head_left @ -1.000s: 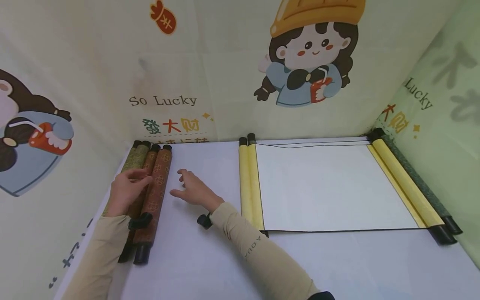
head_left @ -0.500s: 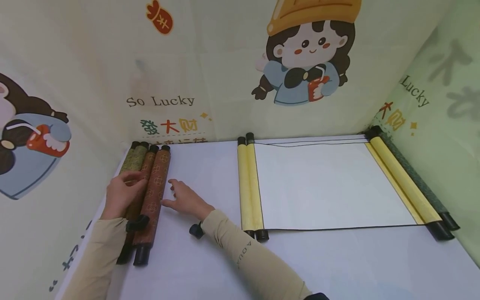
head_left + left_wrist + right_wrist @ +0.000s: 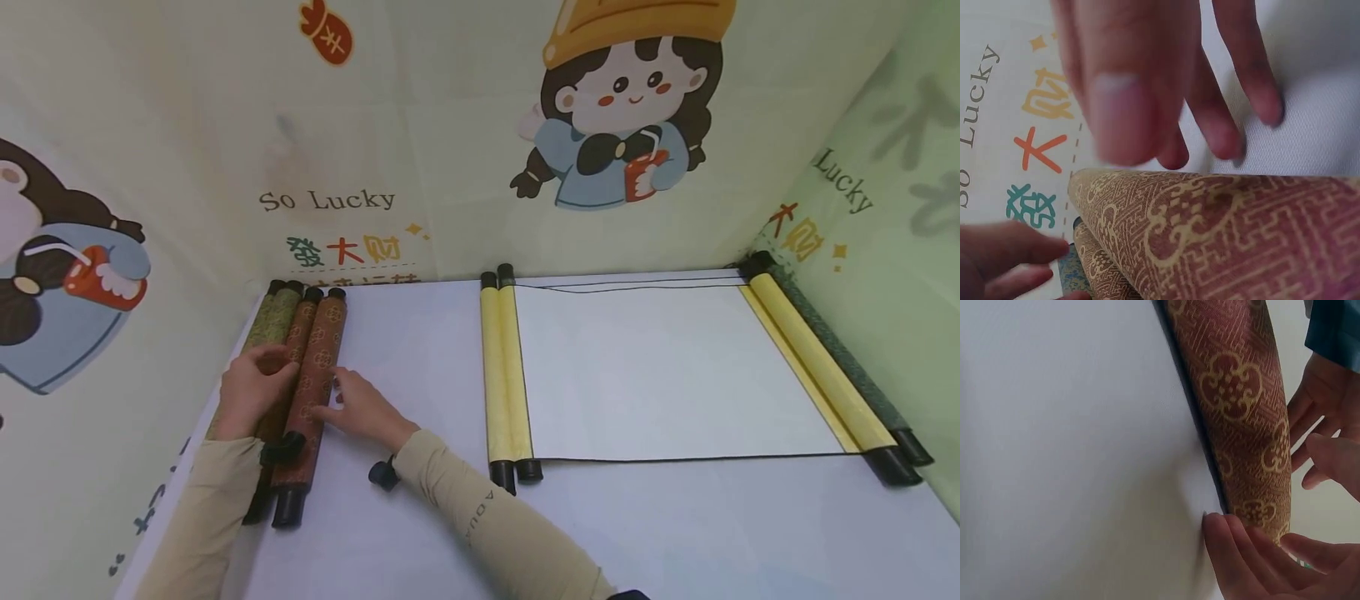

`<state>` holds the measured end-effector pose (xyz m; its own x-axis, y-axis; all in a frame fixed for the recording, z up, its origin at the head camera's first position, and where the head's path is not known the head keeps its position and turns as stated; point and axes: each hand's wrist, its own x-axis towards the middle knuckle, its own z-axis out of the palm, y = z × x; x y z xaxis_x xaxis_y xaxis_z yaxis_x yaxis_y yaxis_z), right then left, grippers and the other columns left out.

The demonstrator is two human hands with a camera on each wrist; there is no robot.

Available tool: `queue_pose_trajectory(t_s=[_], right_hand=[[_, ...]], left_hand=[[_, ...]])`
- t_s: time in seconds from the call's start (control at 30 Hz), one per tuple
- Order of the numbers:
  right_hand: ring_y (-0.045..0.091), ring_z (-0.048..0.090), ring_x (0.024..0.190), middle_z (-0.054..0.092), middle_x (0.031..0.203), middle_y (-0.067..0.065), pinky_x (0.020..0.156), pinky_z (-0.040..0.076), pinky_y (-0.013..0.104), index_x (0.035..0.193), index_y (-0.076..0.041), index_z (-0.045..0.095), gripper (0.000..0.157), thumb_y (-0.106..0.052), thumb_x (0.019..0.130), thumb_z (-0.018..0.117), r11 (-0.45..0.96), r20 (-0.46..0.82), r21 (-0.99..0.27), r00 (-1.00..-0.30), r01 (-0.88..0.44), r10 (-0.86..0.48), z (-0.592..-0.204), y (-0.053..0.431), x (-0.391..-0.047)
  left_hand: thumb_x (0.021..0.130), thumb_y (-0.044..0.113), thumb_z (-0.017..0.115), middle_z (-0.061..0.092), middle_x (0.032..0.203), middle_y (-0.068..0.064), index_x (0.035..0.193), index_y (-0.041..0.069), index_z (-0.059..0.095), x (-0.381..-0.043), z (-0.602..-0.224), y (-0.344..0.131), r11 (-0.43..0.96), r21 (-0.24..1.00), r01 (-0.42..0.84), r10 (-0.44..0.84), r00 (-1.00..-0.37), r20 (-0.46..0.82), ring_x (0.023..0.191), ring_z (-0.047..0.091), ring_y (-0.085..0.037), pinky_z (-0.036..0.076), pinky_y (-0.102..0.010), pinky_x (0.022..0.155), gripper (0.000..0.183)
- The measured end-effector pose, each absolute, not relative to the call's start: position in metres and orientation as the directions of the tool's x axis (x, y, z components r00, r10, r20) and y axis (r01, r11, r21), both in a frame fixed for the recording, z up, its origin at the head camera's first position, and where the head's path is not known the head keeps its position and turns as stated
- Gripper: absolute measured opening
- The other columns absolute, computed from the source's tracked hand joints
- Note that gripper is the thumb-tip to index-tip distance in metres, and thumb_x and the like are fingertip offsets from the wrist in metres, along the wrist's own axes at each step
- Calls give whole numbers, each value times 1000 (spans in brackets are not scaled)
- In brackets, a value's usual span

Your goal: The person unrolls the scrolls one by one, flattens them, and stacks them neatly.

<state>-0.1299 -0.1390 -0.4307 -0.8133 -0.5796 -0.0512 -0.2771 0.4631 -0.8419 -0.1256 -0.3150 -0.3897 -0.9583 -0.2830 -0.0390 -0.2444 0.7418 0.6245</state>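
Two red-brown patterned scroll rolls with black end knobs lie side by side at the table's left, the outer roll (image 3: 322, 337) beside the inner roll (image 3: 302, 325). My right hand (image 3: 367, 408) is at the outer roll's right edge, fingers spread from the thumb. In the left wrist view, its thumb (image 3: 1125, 112) hovers close over the roll's edge, other fingers near the white tabletop. My left hand (image 3: 258, 387) is over the inner roll, fingers loosely bent; in the left wrist view, a gap shows between its thumb and fingers (image 3: 1016, 281).
Green patterned rolls (image 3: 272, 321) lie left of the brown ones. Right of centre is an unrolled white sheet (image 3: 660, 375) between yellow rolls (image 3: 501, 375), with a dark green roll (image 3: 832, 358) by the right wall. A printed cloth wall (image 3: 450, 150) stands behind.
My right hand has moved left and slightly nearer, from the bare tabletop to the outer brown roll's edge. My left hand has stayed nearly in place.
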Motion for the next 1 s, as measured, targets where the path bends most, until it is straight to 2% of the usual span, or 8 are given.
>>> queue_pose_trajectory(t_s=[0.2, 0.5, 0.67, 0.8, 0.9, 1.0], right_hand=[[8, 62, 103, 61, 126, 8, 80, 47, 13, 148, -6, 42, 67, -35, 94, 68, 454, -54, -856, -832, -247, -553, -431, -146, -127], [6, 59, 93, 62, 118, 7, 76, 45, 13, 149, -4, 40, 68, -36, 95, 66, 505, -37, -814, -843, -286, -537, -429, -150, -124], [8, 57, 105, 61, 124, 8, 86, 46, 16, 150, -6, 38, 70, -38, 94, 67, 537, -29, -786, -850, -306, -526, -430, -151, -123], [12, 56, 118, 59, 132, 10, 94, 45, 18, 150, -6, 38, 71, -38, 94, 67, 548, -27, -777, -855, -308, -518, -431, -151, -121], [13, 55, 122, 58, 135, 11, 97, 45, 19, 150, -4, 37, 71, -37, 94, 68, 558, -28, -771, -859, -306, -511, -431, -152, -120], [13, 56, 121, 58, 135, 11, 96, 46, 19, 149, -3, 37, 71, -37, 94, 68, 564, -19, -763, -861, -316, -508, -433, -153, -119]], left_hand=[[96, 26, 60, 61, 124, -33, 132, -8, 54, -126, -391, -316, 768, 586, -260, -286, -957, -49, 114, 59, -49, 48, -58, 90, 50], [95, 22, 61, 62, 117, -37, 122, -17, 58, -129, -393, -311, 871, 455, -183, -186, -982, -38, 105, 60, -50, 50, -57, 81, 48], [93, 22, 68, 63, 114, -36, 119, -17, 60, -127, -395, -307, 877, 456, -155, -191, -981, 35, 105, 60, -50, 49, -58, 84, 47], [90, 23, 73, 67, 108, -32, 114, -14, 65, -126, -395, -302, 890, 431, -146, -196, -978, 74, 98, 64, -48, 50, -55, 77, 44], [89, 24, 74, 68, 107, -30, 113, -12, 67, -126, -393, -299, 896, 415, -159, -204, -977, 67, 95, 65, -47, 50, -54, 73, 43], [90, 22, 73, 67, 110, -31, 113, -13, 67, -128, -392, -298, 883, 432, -184, -224, -974, 43, 98, 64, -48, 50, -54, 75, 43]])
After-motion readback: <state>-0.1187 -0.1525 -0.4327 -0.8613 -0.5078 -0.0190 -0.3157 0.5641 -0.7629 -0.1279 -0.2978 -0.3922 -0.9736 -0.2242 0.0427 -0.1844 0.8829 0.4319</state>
